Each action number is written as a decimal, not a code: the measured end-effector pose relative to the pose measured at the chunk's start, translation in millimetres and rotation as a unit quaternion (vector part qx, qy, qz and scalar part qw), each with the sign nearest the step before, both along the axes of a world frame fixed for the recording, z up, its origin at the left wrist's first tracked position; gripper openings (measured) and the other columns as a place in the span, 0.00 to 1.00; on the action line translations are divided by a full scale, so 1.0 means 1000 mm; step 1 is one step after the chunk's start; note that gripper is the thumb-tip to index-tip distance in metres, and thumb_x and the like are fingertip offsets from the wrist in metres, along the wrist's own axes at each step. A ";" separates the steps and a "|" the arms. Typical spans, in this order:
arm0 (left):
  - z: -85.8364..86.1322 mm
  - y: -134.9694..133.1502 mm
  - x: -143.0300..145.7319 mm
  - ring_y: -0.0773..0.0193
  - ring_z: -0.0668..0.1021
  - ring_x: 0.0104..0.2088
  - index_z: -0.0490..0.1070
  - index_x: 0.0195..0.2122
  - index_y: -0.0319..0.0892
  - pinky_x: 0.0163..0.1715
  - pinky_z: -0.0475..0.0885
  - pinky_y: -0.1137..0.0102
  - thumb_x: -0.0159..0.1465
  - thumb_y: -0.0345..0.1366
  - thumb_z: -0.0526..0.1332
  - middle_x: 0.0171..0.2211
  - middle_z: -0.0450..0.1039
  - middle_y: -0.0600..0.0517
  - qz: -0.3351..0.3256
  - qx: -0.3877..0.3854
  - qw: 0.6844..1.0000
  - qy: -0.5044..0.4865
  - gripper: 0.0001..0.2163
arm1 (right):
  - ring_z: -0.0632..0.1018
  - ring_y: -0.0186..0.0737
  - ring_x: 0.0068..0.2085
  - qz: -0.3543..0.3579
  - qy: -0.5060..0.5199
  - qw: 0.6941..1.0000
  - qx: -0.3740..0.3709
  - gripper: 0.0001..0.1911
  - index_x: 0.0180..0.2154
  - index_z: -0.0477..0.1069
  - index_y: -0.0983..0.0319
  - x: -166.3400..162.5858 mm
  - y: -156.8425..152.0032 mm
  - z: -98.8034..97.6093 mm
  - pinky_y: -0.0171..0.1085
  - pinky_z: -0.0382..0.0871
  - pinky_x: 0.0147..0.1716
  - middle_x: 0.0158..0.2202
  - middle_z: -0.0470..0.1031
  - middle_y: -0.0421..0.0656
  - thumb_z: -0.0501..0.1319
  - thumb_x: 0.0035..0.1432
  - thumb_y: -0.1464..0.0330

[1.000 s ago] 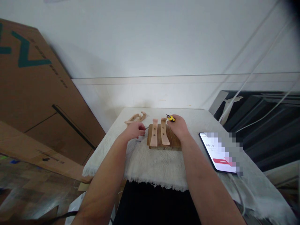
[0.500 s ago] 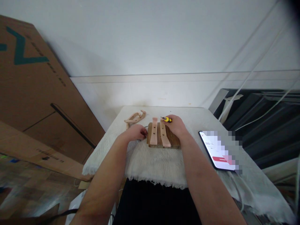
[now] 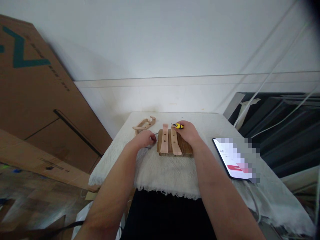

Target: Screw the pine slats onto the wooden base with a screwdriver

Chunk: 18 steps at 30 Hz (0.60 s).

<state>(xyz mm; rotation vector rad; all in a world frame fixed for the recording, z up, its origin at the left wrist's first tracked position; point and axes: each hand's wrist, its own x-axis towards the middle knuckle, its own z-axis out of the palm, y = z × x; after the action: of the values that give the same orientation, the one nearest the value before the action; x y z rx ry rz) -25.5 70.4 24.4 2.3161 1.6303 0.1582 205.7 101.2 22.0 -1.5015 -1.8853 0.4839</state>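
My right hand (image 3: 188, 132) is closed around a small yellow-and-black screwdriver (image 3: 178, 126), its tip pointing left above the far end of a pale wooden hook piece (image 3: 175, 141). A second pale wooden piece (image 3: 164, 139) lies beside it, both with holes, on a brown wooden board (image 3: 187, 150). At the board's left edge, my left hand (image 3: 145, 139) has its fingers curled together; what they pinch, if anything, is hidden. Thin dark rods show near those fingers. Behind the left hand, more pale wooden hook pieces (image 3: 146, 124) lie on the cloth.
A white fringed cloth (image 3: 165, 173) covers the table. To the right lies a phone (image 3: 231, 158) with a lit screen, a white cable near it. A large cardboard box (image 3: 50, 100) stands at left, and dark panels (image 3: 277, 123) lean at right. A white wall (image 3: 160, 50) rises behind.
The view has shifted very slightly. The left fingers have moved a little by the board's edge; the right hand and screwdriver stay almost in place.
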 end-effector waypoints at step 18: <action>0.004 0.001 0.008 0.71 0.71 0.23 0.71 0.37 0.38 0.22 0.65 0.74 0.57 0.38 0.63 0.27 0.71 0.54 0.135 0.098 0.865 -0.473 0.10 | 0.75 0.40 0.39 0.069 0.193 0.971 0.127 0.06 0.23 0.61 0.58 0.000 -0.025 0.025 0.38 0.65 0.42 0.35 0.75 0.44 0.58 0.48 0.71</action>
<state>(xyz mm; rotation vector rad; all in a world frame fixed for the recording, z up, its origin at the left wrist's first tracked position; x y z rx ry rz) -17.7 71.6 28.5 1.6088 1.3787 1.3334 205.4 76.2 46.8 -1.0303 -1.6737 0.5327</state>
